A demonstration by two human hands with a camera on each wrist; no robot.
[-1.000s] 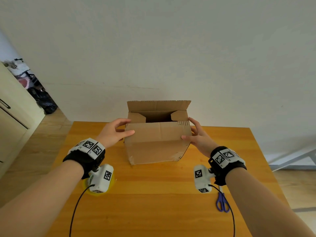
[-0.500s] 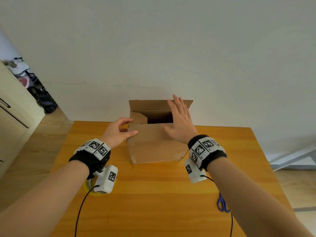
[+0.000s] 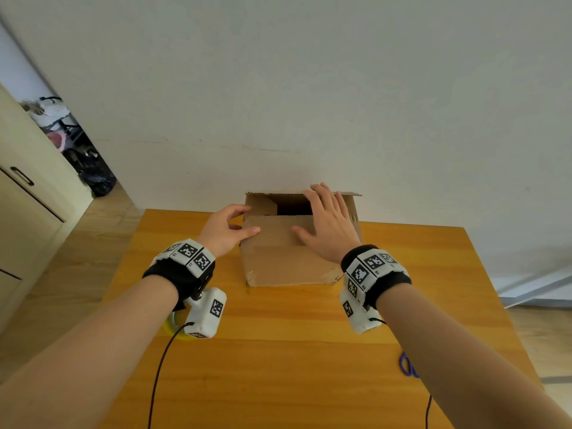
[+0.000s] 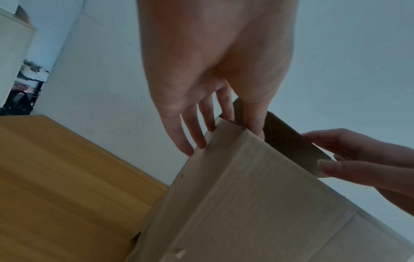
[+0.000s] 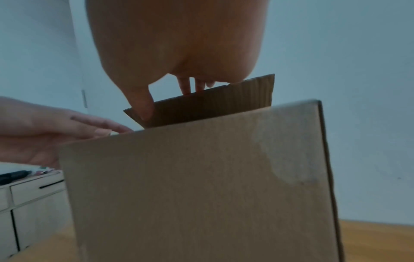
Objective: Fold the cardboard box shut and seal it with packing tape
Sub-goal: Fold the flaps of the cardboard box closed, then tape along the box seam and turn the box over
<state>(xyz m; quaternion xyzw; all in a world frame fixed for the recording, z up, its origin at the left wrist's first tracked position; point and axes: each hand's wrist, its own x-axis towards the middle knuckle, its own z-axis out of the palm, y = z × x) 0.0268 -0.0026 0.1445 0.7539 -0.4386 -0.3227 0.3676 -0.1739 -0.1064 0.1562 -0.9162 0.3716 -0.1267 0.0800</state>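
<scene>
A brown cardboard box (image 3: 288, 261) stands at the far middle of the wooden table (image 3: 278, 351). Its near flap (image 3: 272, 233) is folded down over the top, and the far flap (image 3: 349, 205) still stands up, leaving a dark gap between them. My left hand (image 3: 230, 226) is at the box's top left corner, thumb on the near flap, fingers straight down the left side (image 4: 201, 106). My right hand (image 3: 325, 221) reaches flat across the top, its straight fingers touching the far flap's (image 5: 212, 106) inner face. A yellow tape roll (image 3: 173, 326) lies mostly hidden under my left wrist.
Blue-handled scissors (image 3: 407, 366) lie near the table's right front, partly behind my right forearm. A white wall rises right behind the box. A cream cabinet (image 3: 24, 212) stands on the left beyond the table edge.
My right hand left the box's right side, rose over the top and reached the far flap. The near flap now lies lower. My left hand stayed at the left corner.
</scene>
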